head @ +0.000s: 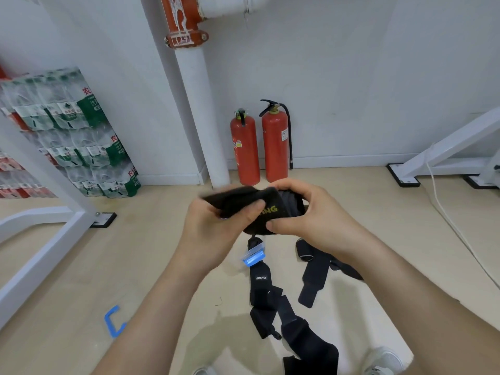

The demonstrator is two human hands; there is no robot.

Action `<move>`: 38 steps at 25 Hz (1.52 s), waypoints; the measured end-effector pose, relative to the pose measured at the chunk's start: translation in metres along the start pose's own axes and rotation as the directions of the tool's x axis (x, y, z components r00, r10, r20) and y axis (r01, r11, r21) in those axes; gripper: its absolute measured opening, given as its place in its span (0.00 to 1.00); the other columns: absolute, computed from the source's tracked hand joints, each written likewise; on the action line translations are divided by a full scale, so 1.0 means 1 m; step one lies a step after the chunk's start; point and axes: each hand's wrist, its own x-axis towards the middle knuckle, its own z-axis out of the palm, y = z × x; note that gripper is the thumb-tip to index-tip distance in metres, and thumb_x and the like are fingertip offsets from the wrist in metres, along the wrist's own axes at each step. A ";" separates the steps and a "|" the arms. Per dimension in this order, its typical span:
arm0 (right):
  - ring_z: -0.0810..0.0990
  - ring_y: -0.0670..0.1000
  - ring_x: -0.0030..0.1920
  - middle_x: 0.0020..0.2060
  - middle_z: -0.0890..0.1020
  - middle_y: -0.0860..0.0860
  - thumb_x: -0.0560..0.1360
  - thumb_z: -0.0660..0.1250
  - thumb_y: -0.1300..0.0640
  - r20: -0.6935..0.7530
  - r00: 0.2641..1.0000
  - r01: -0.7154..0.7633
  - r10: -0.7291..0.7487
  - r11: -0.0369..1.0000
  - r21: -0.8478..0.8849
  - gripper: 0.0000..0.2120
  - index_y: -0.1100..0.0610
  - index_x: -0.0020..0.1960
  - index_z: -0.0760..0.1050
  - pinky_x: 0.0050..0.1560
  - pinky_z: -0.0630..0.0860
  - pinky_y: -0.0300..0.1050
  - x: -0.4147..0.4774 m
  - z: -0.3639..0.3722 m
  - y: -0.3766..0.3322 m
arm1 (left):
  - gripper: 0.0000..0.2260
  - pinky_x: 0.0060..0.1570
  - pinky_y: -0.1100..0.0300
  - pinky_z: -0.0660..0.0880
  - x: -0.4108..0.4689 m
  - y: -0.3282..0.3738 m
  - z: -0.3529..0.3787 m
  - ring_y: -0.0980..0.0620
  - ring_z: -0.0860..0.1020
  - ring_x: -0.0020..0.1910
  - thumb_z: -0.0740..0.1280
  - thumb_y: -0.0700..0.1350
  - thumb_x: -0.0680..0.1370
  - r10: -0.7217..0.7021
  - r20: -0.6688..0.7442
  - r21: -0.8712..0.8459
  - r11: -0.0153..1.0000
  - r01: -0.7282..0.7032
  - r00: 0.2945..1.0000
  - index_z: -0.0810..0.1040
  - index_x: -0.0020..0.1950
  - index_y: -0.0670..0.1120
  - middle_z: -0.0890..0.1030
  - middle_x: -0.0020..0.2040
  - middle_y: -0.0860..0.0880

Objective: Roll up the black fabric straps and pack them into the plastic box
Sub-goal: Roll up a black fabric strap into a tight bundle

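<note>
Right now I am rolling — my left hand (213, 228) and right hand (316, 220) pinch the black strap (238, 200) mid-frame, and next I think it needs a tight turn.

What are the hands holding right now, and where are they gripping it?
One black fabric strap: the left hand pinches its loose flat end, the right hand grips the rolled-up part.
</note>
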 end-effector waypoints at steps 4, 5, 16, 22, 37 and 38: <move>0.81 0.47 0.47 0.52 0.79 0.48 0.65 0.77 0.67 0.013 1.000 0.021 -0.019 0.983 -0.180 0.28 0.45 0.57 0.73 0.44 0.79 0.39 0.004 -0.005 0.002 | 0.02 0.43 0.70 0.73 -0.005 0.005 -0.012 0.59 0.81 0.43 0.72 0.47 0.77 0.221 0.150 0.225 0.941 -0.251 0.964 0.82 0.46 0.55 0.83 0.42 0.59; 0.81 0.48 0.49 0.53 0.79 0.48 0.65 0.78 0.66 0.021 1.000 0.003 0.002 0.975 -0.223 0.29 0.44 0.58 0.71 0.46 0.80 0.42 0.005 -0.006 0.003 | 0.03 0.44 0.68 0.74 -0.005 0.007 -0.014 0.56 0.81 0.45 0.69 0.51 0.79 0.257 0.192 0.279 0.911 -0.303 0.947 0.83 0.48 0.54 0.83 0.44 0.57; 0.81 0.45 0.48 0.49 0.81 0.46 0.67 0.76 0.69 0.182 0.977 0.158 -0.113 0.954 -0.254 0.26 0.48 0.58 0.74 0.45 0.80 0.42 -0.004 0.019 0.001 | 0.14 0.34 0.70 0.69 0.003 -0.003 -0.008 0.63 0.77 0.36 0.57 0.60 0.78 0.011 0.039 0.290 0.957 -0.022 0.999 0.74 0.40 0.54 0.79 0.34 0.62; 0.86 0.61 0.43 0.55 0.84 0.57 0.72 0.74 0.58 0.384 0.905 -0.327 0.183 0.876 0.354 0.24 0.49 0.66 0.74 0.40 0.83 0.46 -0.013 0.003 -0.007 | 0.05 0.33 0.67 0.68 -0.001 0.000 -0.009 0.58 0.73 0.34 0.63 0.47 0.80 0.363 0.011 0.506 0.802 -0.319 0.932 0.70 0.46 0.56 0.76 0.35 0.61; 0.85 0.59 0.45 0.46 0.84 0.60 0.73 0.73 0.65 -0.004 0.974 -0.197 0.227 0.855 0.479 0.15 0.61 0.59 0.78 0.47 0.81 0.54 0.005 0.001 0.007 | 0.07 0.61 0.62 0.73 -0.013 -0.006 -0.008 0.51 0.76 0.67 0.68 0.46 0.77 0.361 0.413 0.562 0.622 -0.545 0.837 0.84 0.53 0.50 0.78 0.63 0.55; 0.85 0.60 0.47 0.47 0.85 0.60 0.73 0.73 0.65 -0.029 0.974 -0.191 0.226 0.879 0.437 0.16 0.60 0.60 0.78 0.49 0.82 0.56 0.005 0.003 0.009 | 0.07 0.59 0.58 0.76 -0.013 -0.006 -0.009 0.47 0.77 0.66 0.69 0.44 0.76 0.386 0.424 0.591 0.567 -0.574 0.819 0.84 0.52 0.50 0.80 0.61 0.53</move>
